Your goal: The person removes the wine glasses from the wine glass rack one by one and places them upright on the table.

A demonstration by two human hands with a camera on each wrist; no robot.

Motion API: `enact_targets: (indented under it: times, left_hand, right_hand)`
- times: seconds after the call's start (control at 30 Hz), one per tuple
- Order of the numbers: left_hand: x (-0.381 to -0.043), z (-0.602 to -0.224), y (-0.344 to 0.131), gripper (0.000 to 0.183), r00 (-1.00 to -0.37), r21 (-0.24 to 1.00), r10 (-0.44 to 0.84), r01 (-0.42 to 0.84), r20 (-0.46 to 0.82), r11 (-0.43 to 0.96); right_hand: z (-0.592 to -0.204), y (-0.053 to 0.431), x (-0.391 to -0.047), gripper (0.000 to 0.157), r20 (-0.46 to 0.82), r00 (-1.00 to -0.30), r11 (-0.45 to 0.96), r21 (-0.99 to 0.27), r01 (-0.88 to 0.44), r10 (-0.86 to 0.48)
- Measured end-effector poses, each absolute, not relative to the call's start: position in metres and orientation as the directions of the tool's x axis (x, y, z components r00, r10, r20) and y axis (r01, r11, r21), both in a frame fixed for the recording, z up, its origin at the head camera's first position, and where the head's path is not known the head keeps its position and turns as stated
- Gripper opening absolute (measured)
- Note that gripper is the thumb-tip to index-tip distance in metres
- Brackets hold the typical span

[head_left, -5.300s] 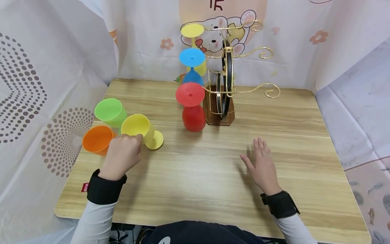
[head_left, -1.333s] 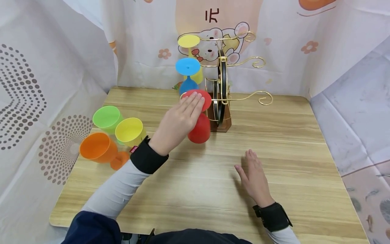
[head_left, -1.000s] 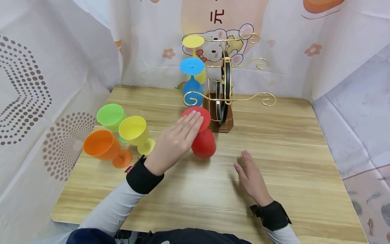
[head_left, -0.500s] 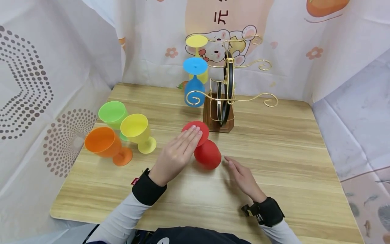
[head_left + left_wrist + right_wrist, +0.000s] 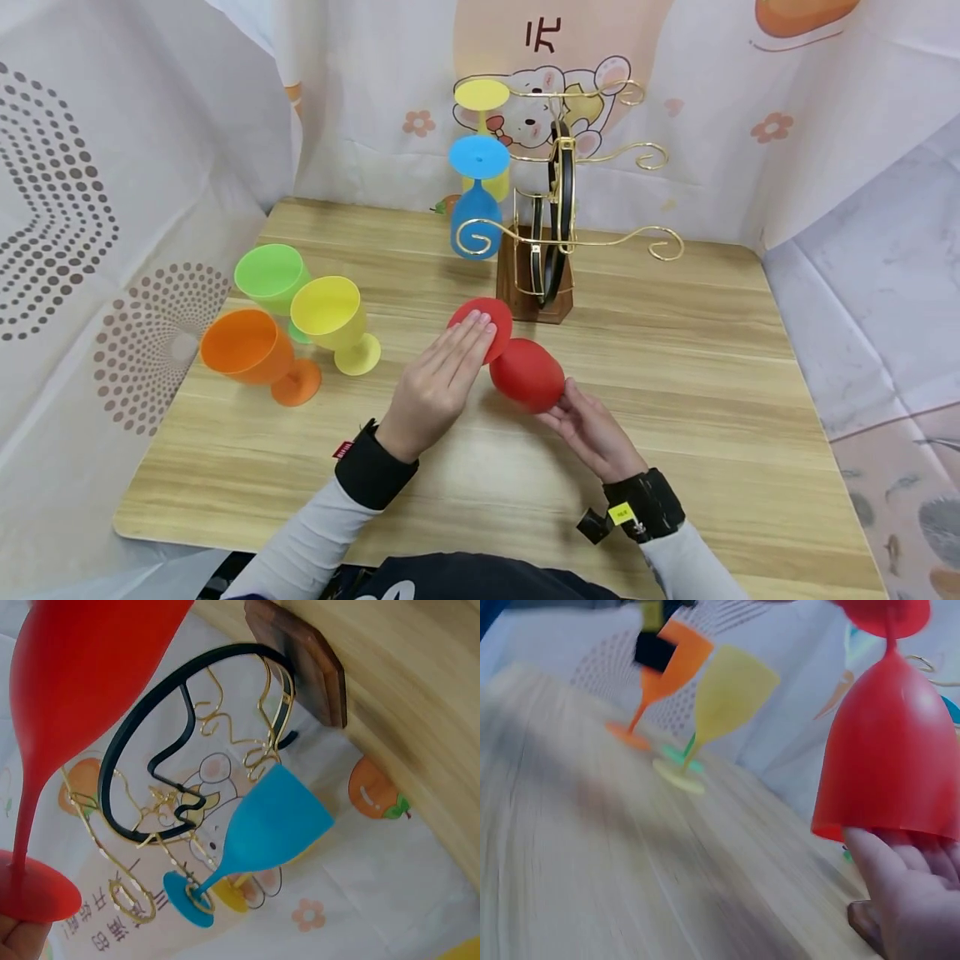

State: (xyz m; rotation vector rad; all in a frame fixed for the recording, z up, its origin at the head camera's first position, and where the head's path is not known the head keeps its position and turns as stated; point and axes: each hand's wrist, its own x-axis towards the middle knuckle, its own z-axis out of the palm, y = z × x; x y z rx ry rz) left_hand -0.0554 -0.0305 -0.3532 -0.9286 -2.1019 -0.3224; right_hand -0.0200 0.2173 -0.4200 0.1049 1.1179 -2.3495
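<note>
My left hand (image 5: 438,379) holds a red goblet (image 5: 527,375) by its round foot, fingers flat across the foot and the thumb hidden. The goblet is upside down and tilted, its mouth toward my right hand (image 5: 592,433). That hand is at the rim; in the right wrist view its fingertips (image 5: 866,847) reach into the mouth, tips hidden. A blue goblet (image 5: 477,221) and a pale yellow goblet (image 5: 482,96) hang inverted on a gold wire rack (image 5: 600,242) with a black ring and wooden base (image 5: 536,304).
Upright goblets in orange (image 5: 247,350), yellow (image 5: 328,312) and green (image 5: 272,273) stand together at the table's left. The rack's gold arms stick out to both sides, ending in curls. A printed curtain (image 5: 367,100) hangs behind the wooden table (image 5: 675,350).
My left hand has drawn the red goblet off the rack's lowest arm toward me. The goblet has tilted, and my right hand has moved left to its rim.
</note>
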Motion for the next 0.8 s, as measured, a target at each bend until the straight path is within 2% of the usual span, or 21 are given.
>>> enact_targets:
  times: [0.17, 0.27, 0.53, 0.8]
  left_hand:
    - [-0.052, -0.361, -0.025, 0.040, -0.433, -0.036, 0.482, 0.714, 0.762, 0.699]
    - [-0.052, -0.365, -0.024, 0.039, -0.456, 0.006, 0.461, 0.716, 0.761, 0.698]
    - [-0.049, -0.384, -0.019, 0.034, -0.523, 0.170, 0.361, 0.717, 0.772, 0.676]
    - [-0.043, -0.410, -0.013, 0.035, -0.605, 0.322, 0.303, 0.707, 0.736, 0.630]
  right_hand:
    - [-0.420, 0.217, -0.021, 0.042, -0.278, -0.857, -0.626, -0.591, 0.509, -0.434]
    - [-0.419, 0.219, -0.022, 0.042, -0.278, -0.863, -0.645, -0.577, 0.502, -0.423]
    - [-0.409, 0.229, -0.022, 0.037, -0.315, -0.890, -0.575, -0.680, 0.455, -0.330]
    - [-0.394, 0.241, -0.018, 0.032, -0.425, -0.883, -0.418, -0.778, 0.469, -0.199]
